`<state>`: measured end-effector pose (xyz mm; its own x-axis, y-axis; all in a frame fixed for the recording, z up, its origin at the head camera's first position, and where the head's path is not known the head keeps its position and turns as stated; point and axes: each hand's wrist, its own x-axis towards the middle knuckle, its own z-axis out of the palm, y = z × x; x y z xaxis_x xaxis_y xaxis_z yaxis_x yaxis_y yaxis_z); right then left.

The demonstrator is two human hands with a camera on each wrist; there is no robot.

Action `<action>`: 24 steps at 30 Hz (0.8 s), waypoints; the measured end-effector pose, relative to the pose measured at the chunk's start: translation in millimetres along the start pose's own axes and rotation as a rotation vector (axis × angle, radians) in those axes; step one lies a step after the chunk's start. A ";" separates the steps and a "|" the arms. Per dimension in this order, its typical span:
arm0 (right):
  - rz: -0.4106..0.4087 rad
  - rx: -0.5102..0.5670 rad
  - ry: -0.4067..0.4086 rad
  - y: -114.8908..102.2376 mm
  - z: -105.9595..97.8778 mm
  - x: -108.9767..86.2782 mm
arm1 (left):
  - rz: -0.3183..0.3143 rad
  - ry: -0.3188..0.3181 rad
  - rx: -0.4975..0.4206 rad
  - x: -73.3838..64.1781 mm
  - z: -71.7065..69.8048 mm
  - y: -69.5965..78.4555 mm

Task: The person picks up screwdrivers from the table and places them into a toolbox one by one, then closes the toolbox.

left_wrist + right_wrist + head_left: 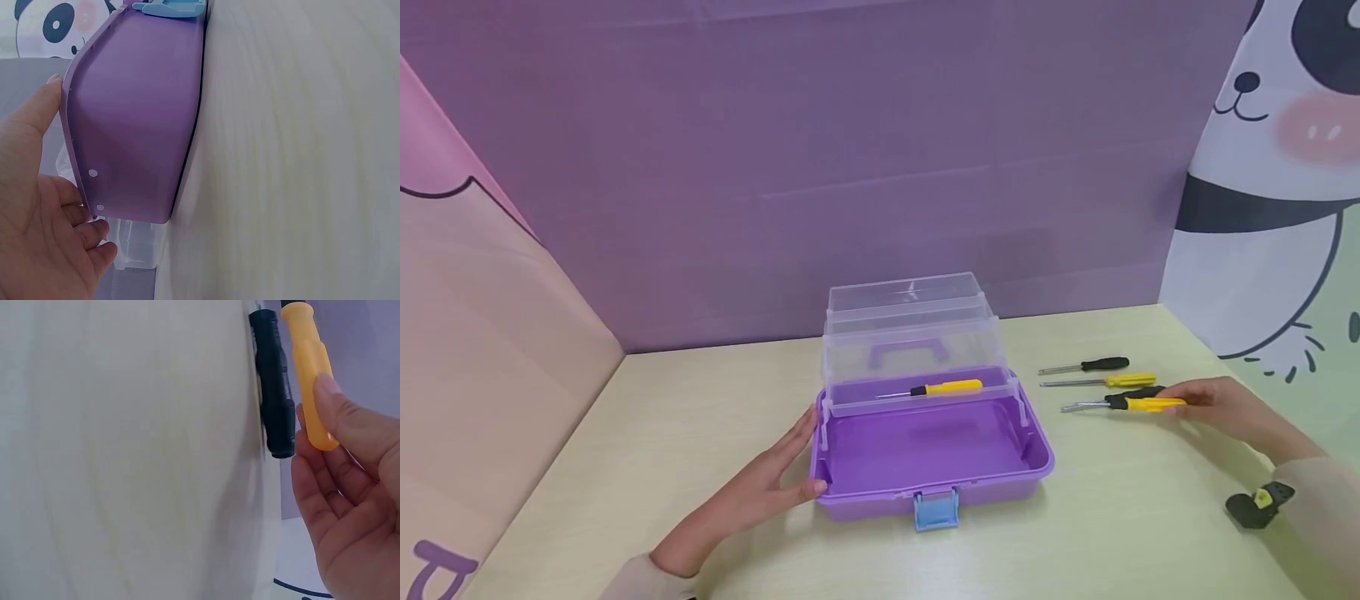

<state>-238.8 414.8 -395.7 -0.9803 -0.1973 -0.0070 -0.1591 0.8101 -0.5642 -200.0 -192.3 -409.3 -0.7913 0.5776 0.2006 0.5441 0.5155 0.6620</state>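
Observation:
A purple toolbox (880,504) stands with its clear lid (910,321) raised. My left hand (760,483) rests against its left end, thumb on the front corner of the rim and fingers along the side. Thumb and fingertips of my right hand (1228,412) pinch the yellow handle of a screwdriver (312,369), its shank pointing left. Right beside it, a black-handled screwdriver (273,387) is close to the tabletop, partly hidden in the head view. Another yellow-handled screwdriver (955,387) lies across the clear tray at the back of the box.
Right of the toolbox, a black screwdriver (1105,364) and a clear yellow one (1131,380) lie on the pale table (715,392). A blue latch (936,510) hangs at the box's front. A purple backdrop (850,167) rises behind the table.

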 end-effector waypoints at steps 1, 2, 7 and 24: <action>0.005 0.004 0.008 -0.6 -1.0 -1.1 | 0.002 0.001 0.000 0.3 0.2 -0.2; 0.008 0.010 0.012 -1.4 -1.9 -1.9 | 0.003 0.002 0.003 0.4 0.3 -0.4; 0.047 0.035 0.042 -7.6 -7.4 -5.2 | -0.001 0.005 -0.004 0.3 0.9 -0.5; -0.131 0.219 0.158 -48.6 4.1 -3.8 | -0.008 0.001 0.003 -0.1 1.6 0.2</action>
<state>-226.9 373.9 -371.6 -0.9620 -0.1899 0.1961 -0.2727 0.6417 -0.7168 -199.4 -191.2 -410.4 -0.7960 0.5726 0.1962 0.5386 0.5221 0.6613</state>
